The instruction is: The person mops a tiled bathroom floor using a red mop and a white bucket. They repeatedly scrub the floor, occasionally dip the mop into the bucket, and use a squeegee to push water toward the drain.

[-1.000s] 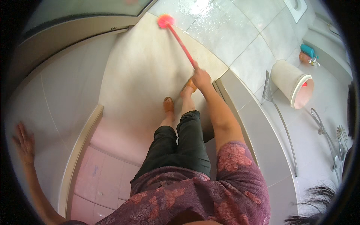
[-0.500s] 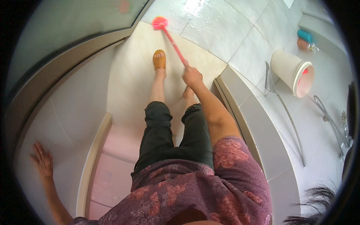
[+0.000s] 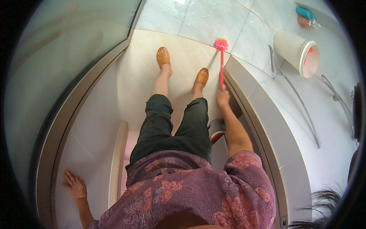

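tiled bathroom, pale floor wet and shiny up ahead, me standing in the shower doorway.

my right hand (image 3: 223, 96) is wrapped around the pink handle of a long scrub brush (image 3: 221, 57), its bristle head down on the floor tile just beside my right sandal (image 3: 201, 77). my left hand (image 3: 74, 184) is spread wide, flat against the white wall tile (image 3: 91, 126). a white bucket (image 3: 295, 51) lies tipped on its side well off to the right.

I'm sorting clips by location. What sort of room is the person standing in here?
Most likely a bathroom: wet tiled floor, a glass shower partition, and the right hand holding a pink long-handled scrubbing brush, with a white bucket nearby.
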`<control>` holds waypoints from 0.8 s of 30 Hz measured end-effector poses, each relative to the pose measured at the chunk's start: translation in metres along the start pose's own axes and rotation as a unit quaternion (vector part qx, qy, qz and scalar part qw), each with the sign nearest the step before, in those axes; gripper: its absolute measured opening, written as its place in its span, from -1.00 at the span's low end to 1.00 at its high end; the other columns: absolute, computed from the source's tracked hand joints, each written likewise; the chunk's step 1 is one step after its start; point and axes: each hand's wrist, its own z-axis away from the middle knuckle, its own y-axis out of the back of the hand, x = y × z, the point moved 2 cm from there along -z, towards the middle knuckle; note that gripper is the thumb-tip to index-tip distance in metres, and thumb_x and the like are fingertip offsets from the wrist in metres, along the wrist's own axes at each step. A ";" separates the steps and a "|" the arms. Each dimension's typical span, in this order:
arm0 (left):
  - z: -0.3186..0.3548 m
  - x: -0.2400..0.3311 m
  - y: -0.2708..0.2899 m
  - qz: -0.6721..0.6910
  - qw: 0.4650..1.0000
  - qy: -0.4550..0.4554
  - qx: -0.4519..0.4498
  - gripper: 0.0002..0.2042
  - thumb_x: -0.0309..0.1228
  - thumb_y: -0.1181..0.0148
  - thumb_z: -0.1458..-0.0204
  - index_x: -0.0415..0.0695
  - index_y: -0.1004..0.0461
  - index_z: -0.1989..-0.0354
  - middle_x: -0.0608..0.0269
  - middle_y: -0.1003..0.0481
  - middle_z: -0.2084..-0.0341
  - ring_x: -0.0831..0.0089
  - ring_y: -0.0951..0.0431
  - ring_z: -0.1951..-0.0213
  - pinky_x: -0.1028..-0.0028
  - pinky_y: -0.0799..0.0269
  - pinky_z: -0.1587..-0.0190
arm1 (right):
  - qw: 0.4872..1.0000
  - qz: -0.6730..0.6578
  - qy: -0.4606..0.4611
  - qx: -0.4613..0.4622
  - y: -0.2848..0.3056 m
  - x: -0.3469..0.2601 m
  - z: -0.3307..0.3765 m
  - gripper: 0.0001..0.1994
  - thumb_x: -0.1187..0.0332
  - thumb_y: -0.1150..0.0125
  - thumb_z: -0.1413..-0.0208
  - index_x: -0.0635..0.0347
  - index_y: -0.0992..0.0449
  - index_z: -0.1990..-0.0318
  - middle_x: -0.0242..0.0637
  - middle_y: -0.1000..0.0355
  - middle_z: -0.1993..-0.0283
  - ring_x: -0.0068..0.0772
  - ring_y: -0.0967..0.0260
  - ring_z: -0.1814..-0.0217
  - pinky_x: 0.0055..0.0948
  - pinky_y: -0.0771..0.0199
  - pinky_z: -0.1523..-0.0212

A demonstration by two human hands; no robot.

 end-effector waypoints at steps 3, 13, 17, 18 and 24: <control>-0.001 0.002 0.001 0.032 0.998 0.010 -0.049 -0.42 -0.28 0.12 -0.11 -0.35 0.05 -0.25 -0.04 0.14 -0.29 0.11 0.11 -0.30 0.00 0.02 -0.15 | 0.954 -0.048 0.241 0.174 -0.075 -0.068 0.023 -0.74 0.25 0.13 -0.13 0.27 -0.38 0.41 -0.20 -0.35 0.57 -0.21 -0.31 0.53 -0.24 -0.32 0.52; -0.006 0.004 0.018 0.017 1.000 0.009 0.023 -0.44 -0.29 0.26 -0.12 -0.28 0.12 -0.28 0.00 0.21 -0.30 0.10 0.18 -0.31 -0.13 0.05 -0.11 | 0.974 0.031 0.216 -0.061 -0.066 -0.137 0.020 -0.71 0.31 0.11 -0.09 0.26 -0.33 0.09 0.00 -0.42 0.41 0.06 -0.38 0.36 -0.10 -0.38 0.34; -0.006 0.004 0.023 0.034 0.999 -0.009 0.027 -0.42 -0.31 0.15 -0.08 -0.25 0.08 -0.27 -0.06 0.14 -0.27 0.02 0.13 -0.28 -0.15 0.02 -0.09 | 0.991 0.075 0.108 0.015 -0.009 -0.066 0.014 -0.56 0.37 0.14 -0.07 0.05 -0.14 -0.16 0.14 -0.42 0.34 0.14 -0.40 0.28 -0.03 -0.39 0.23; -0.006 0.004 0.023 0.035 0.999 -0.011 0.018 -0.42 -0.32 0.13 -0.07 -0.25 0.07 -0.27 -0.07 0.12 -0.27 0.01 0.11 -0.28 -0.16 0.01 -0.08 | 0.982 0.086 0.158 0.048 -0.003 -0.064 0.019 -0.48 0.37 0.12 -0.04 0.00 -0.06 -0.22 0.17 -0.40 0.32 0.15 -0.40 0.27 -0.04 -0.38 0.20; -0.008 0.002 0.026 0.035 0.999 -0.015 0.005 -0.39 -0.33 0.07 -0.04 -0.22 0.07 -0.27 -0.10 0.06 -0.24 -0.02 0.07 -0.26 -0.19 -0.03 -0.03 | 0.945 0.193 0.240 -0.109 -0.035 -0.168 0.038 -0.42 0.32 0.11 -0.04 -0.09 0.05 -0.27 0.06 -0.44 0.31 0.08 -0.40 0.26 -0.08 -0.37 0.18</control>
